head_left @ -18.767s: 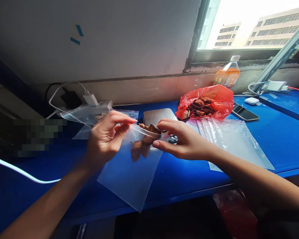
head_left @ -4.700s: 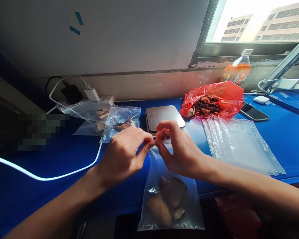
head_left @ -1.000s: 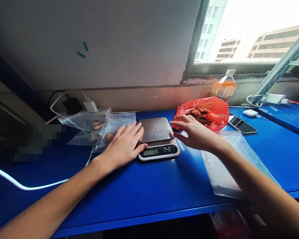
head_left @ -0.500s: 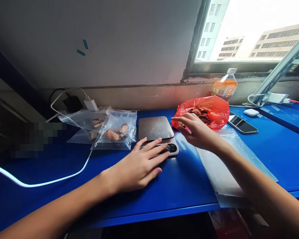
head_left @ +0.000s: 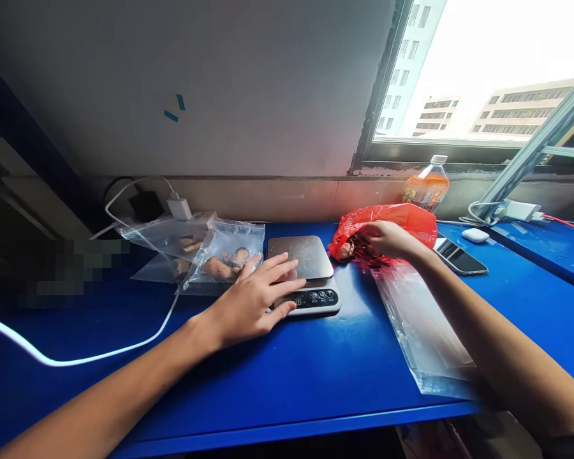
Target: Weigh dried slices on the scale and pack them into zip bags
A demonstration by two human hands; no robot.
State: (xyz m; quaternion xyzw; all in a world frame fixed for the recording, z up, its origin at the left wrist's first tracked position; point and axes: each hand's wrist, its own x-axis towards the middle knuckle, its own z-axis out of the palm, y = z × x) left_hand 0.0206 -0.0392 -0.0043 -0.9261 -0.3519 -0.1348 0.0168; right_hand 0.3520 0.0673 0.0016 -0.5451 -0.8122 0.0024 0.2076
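Observation:
My left hand [head_left: 258,296] has its fingers spread over the near left part of a kitchen scale [head_left: 310,252] with a metal plate dusted with crumbs. Part of its lit display and its round buttons show beside the fingers. My right hand [head_left: 387,239] reaches into a red plastic bag [head_left: 411,220], fingers curled down among brown dried pieces [head_left: 347,248]. The fingertips are hidden there, so what they grip cannot be made out. Left of the scale lies a clear zip bag [head_left: 249,239] with brown dried pieces in it, overlapping another clear bag [head_left: 148,233].
Flat clear plastic bags [head_left: 425,325] lie under my right forearm. Farther right are a phone [head_left: 462,255] and a white earbud case [head_left: 475,236]. An orange drink bottle [head_left: 425,185] stands behind the red bag. A white cable [head_left: 100,354] crosses the blue table [head_left: 316,376] on the left.
My right hand has moved from above the front of the red bag down into it, and the bag's opening has folded over. My left hand has shifted left, uncovering more scale buttons.

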